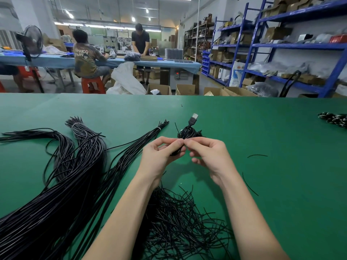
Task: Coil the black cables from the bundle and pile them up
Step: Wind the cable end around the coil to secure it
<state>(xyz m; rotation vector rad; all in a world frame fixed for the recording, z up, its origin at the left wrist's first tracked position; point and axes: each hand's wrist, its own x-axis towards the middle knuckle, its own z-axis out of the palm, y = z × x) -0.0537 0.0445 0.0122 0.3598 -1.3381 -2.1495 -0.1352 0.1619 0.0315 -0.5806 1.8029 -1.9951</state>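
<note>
Item: coiled cable (187, 133), USB plug upward, held above the middle of the green table (281, 128). Your left hand (161, 154) grips the coil's lower end, fingers curled round it; your right hand (208, 152) pinches at the same spot, thumb and forefinger closed, apparently on a tie, too small to confirm.
Step in hand: likely securing a finished coil.
Next: set it down, then draw a fresh length from the cable bundles (78, 166) by the left edge. Tangled ties (184, 222) lie at the near edge.

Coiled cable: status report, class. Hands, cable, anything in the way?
Both hands grip the coiled cable. Plug points up. Loose ties beneath the wrists.
</note>
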